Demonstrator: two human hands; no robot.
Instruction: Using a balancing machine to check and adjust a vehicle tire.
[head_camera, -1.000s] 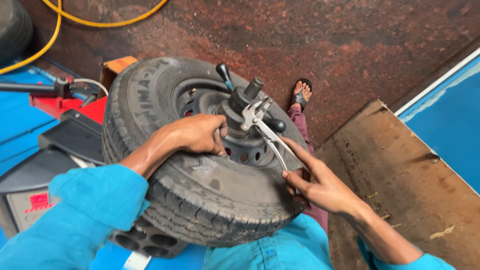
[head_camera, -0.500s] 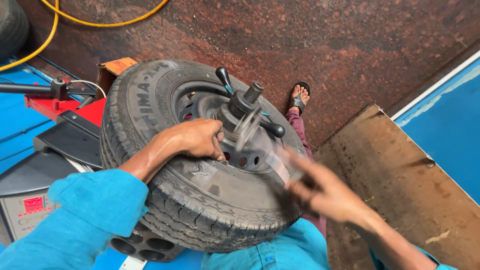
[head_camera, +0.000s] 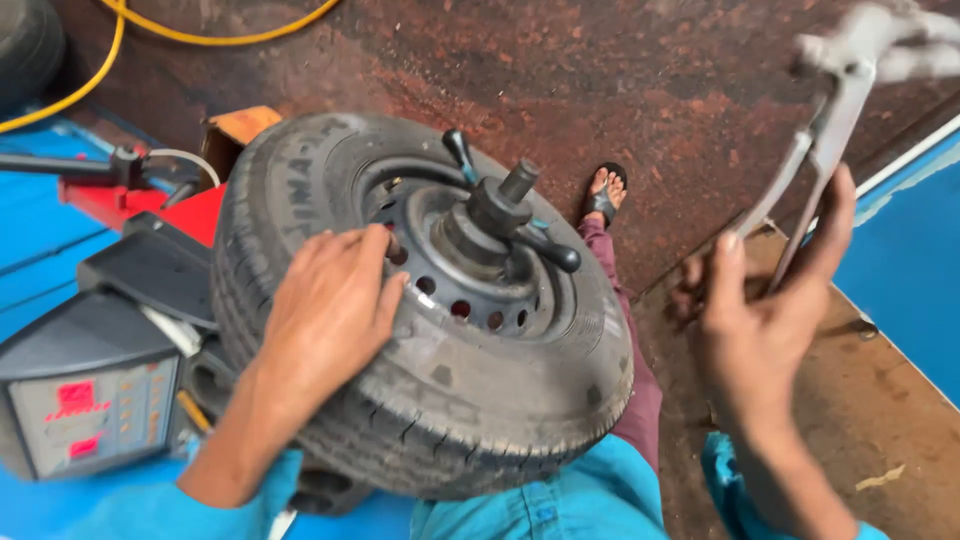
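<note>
Rubber tread and sidewall lie under the left hand (head_camera: 330, 310), which rests flat and spread on the tyre (head_camera: 400, 400), fingertips reaching the edge of the dark steel rim (head_camera: 450, 290); it grips nothing, only presses. The wheel sits on the shaft of a balancing machine (head_camera: 90, 400), locked by a winged clamp nut (head_camera: 500, 215) at the hub, so its weight is borne by the machine and not by the person.

Judgement: the wheel is heavy and stiff, the tread coarse and not slippery. It is best steadied or turned by an open palm on the tread or shoulder, well clear of the rim holes and the clamp wings.

The right hand (head_camera: 760, 330) is raised off to the side, well apart from the wheel, closed around the two handles of metal pliers (head_camera: 815, 150). The tool's head is blurred near the top edge and cannot be read in detail. Judgement: the pliers are light, rigid and smooth, and are held securely low on the handles.

Beyond lie a rust-brown floor (head_camera: 600, 90), a yellow hose (head_camera: 110, 60) and a sandalled foot (head_camera: 605, 195).
</note>
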